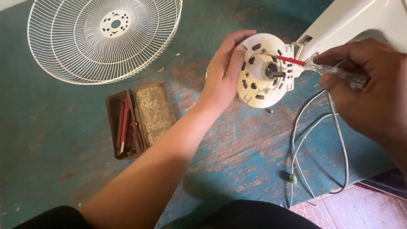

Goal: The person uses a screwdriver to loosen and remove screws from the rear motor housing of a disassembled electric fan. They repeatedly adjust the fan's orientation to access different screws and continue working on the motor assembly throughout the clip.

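Note:
My left hand grips the left rim of a round white fan motor housing lying on its side, its dark shaft pointing at me. My right hand holds a screwdriver with a clear handle and a red-sleeved shaft. The tip rests at a screw on the upper part of the housing face. The white fan body runs away to the upper right.
A white wire fan guard lies at the upper left on the worn teal floor. An open brown case holds several red-handled tools. White cable loops at the right. A small screw lies below the housing.

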